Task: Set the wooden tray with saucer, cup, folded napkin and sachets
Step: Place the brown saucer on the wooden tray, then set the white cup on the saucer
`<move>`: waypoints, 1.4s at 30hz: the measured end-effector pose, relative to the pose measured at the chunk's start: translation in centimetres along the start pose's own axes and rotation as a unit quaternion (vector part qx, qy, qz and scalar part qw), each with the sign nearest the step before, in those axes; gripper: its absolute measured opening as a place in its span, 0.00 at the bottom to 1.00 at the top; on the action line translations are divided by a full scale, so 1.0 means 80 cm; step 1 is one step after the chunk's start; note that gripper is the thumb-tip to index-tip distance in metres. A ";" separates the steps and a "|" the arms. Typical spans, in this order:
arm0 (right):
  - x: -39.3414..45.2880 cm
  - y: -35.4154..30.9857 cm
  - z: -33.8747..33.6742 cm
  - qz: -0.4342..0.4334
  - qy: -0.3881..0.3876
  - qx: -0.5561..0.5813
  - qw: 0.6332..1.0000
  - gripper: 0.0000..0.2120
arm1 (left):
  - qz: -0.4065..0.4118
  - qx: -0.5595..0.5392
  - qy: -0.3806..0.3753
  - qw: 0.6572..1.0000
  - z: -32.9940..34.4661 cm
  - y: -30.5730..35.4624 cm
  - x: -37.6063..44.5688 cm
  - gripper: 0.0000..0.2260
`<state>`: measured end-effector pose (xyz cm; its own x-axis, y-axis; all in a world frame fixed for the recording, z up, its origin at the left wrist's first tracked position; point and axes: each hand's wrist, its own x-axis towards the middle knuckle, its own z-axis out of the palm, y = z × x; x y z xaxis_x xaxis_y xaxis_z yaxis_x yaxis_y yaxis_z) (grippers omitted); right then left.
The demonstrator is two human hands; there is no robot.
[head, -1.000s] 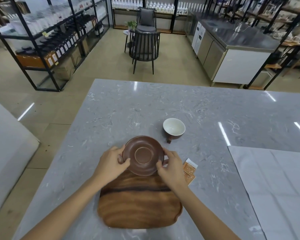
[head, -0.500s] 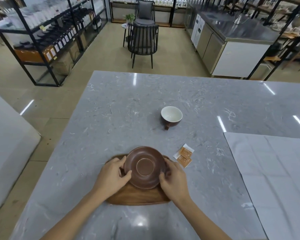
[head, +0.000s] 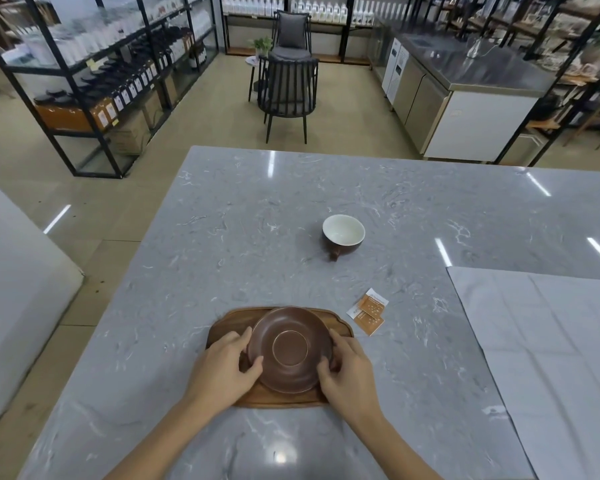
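Standing over the grey marbled surface point(head: 243, 237), the person has both forearms reaching up from the bottom of the frame to the brown saucer point(head: 289, 348), which sits low in the centre on the wooden tray point(head: 229, 327). The left hand point(head: 222, 368) cups the saucer's left rim, its fingers point(head: 246, 336) curled against the edge with the thumb lying over the lip; the right hand point(head: 347, 372) mirrors it on the right rim, fingers point(head: 340, 341) wrapped round the outside. Both hands are closed on the saucer, one to each side, and whether it already rests flat on the wood or is held a shade above it I cannot tell. By my reckoning this is the first item of the setting going down, so the job is barely begun. Just beyond the tray's right corner, close beside it but not touching, two orange sachets point(head: 368, 310) lie overlapped on the surface. Further up, a little right of centre and well apart from the tray, the cup point(head: 343, 233) stands upright, white inside and dark outside, its handle turned toward the person. At the right edge of the frame a large pale napkin point(head: 548, 341) lies spread out flat, not yet folded. Cup, sachets and napkin all look to be left to do.
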<state>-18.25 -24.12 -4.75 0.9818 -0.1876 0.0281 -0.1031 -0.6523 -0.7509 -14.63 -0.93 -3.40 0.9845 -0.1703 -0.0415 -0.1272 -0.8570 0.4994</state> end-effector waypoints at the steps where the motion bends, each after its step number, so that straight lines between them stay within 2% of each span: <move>1: 0.000 0.001 0.000 0.000 0.001 -0.001 1.000 0.24 | 0.000 0.006 0.005 1.000 0.001 0.000 -0.001 0.30; 11: -0.008 0.009 -0.001 -0.040 -0.002 -0.002 0.999 0.24 | 0.064 0.038 0.041 0.996 0.012 -0.005 -0.007 0.26; 17: -0.008 0.013 -0.001 -0.046 0.004 -0.006 0.999 0.23 | 0.078 0.020 0.065 0.995 0.011 -0.007 -0.008 0.24; 21: 0.009 0.010 -0.015 -0.038 0.035 -0.028 0.998 0.18 | 0.091 -0.014 0.053 0.994 -0.003 -0.005 0.015 0.22; 24: 0.052 0.003 -0.037 -0.030 0.063 -0.008 0.998 0.18 | 0.107 -0.043 0.037 0.993 -0.021 0.004 0.062 0.22; 29: 0.146 0.005 -0.063 0.010 0.097 0.007 0.995 0.25 | 0.085 -0.118 -0.015 0.989 -0.041 0.034 0.166 0.25; 33: 0.205 0.014 -0.060 0.045 0.060 0.006 0.997 0.36 | 0.082 -0.142 -0.059 0.985 -0.038 0.061 0.239 0.30; 35: 0.223 0.020 -0.054 0.058 0.046 0.003 0.997 0.38 | 0.087 -0.136 -0.085 0.983 -0.032 0.072 0.272 0.33; 37: 0.233 0.024 -0.045 0.087 0.056 0.000 0.995 0.36 | 0.092 -0.134 -0.111 0.980 -0.025 0.082 0.302 0.36; 42: 0.245 0.030 -0.017 0.084 0.053 0.030 0.995 0.15 | 0.144 -0.106 -0.203 0.963 -0.009 0.105 0.372 0.45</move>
<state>0.52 -30.37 -5.08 0.9288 -0.3690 -0.0346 -0.2522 -0.5608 -0.7886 13.66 -12.85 0.22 0.7781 -0.5990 -0.1890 -0.3176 -0.6349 0.7043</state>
